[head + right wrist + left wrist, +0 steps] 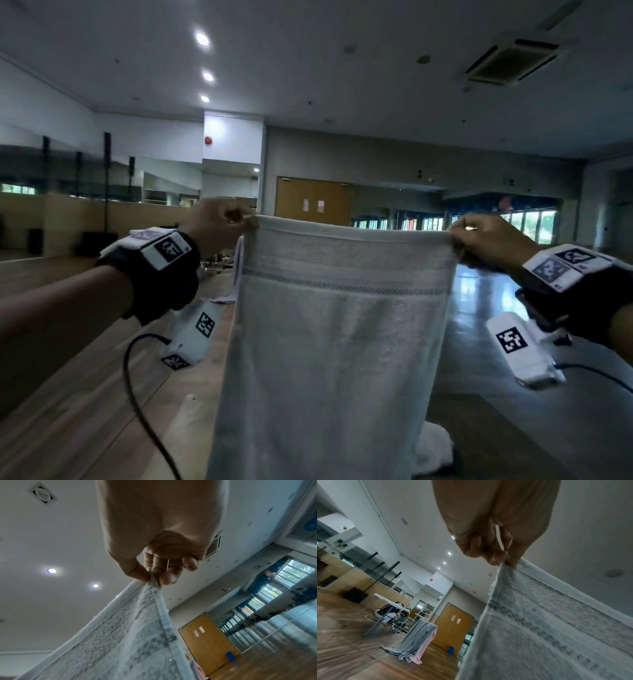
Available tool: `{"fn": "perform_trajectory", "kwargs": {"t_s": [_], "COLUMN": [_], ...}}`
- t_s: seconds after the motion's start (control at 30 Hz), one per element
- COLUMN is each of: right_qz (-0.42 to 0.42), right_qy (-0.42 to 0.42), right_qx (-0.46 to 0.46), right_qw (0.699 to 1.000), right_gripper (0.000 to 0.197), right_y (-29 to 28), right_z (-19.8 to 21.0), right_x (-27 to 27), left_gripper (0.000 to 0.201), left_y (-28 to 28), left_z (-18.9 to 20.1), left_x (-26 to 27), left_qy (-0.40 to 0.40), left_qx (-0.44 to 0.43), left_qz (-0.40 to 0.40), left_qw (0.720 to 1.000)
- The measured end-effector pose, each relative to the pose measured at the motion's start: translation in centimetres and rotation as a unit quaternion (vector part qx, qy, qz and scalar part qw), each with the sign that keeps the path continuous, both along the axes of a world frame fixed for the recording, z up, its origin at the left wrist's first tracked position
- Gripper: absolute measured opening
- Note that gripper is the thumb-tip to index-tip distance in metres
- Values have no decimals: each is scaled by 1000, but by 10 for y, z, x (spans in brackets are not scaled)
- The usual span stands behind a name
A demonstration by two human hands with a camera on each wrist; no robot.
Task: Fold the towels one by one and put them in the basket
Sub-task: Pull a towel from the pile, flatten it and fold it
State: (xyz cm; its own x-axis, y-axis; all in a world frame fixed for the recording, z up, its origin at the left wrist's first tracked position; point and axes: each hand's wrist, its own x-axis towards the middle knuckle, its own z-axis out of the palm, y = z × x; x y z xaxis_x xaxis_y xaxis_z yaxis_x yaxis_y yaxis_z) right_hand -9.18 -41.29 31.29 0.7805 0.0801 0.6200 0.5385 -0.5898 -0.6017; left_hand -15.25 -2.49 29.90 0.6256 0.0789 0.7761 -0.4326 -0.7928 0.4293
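Observation:
A pale grey towel (335,342) with a woven band near its top hangs full length in front of me, held up by its two upper corners. My left hand (222,222) pinches the top left corner between thumb and fingers (498,557). My right hand (479,236) pinches the top right corner, and the pinch shows close up in the right wrist view (154,577). The towel (547,628) stretches flat between both hands, its hem level. Another white towel (435,448) lies bunched low behind the hanging one. No basket is in view.
A wooden table (85,394) runs under my left arm, with a black cable (137,394) across it. A grey and pink cloth (418,641) drapes over something on the floor. A wooden double door (313,202) and mirrored walls stand far back.

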Motion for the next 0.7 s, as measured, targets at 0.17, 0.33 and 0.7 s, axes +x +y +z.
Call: {"fn": "perform_trajectory", "kwargs": {"t_s": [0.17,0.33,0.7], "right_qz": [38,99,51], "right_qy": [89,263,55], "right_qx": [15,-37,-29], "right_qw": [995,959,997], "right_gripper": [10,13,10], "right_y": [41,87,146], "right_z": [-39,-108,-259], "right_x": [57,100,124], "left_gripper": [9,6,7], "left_y": [37,71,98], "left_z": [-39,-111,-265], "left_x": [41,83,93], "left_qy": [102,86,-8], "left_qx": [-71,-38,-102], "left_qz": [1,123,136], "left_qw": [992,988,985]}}
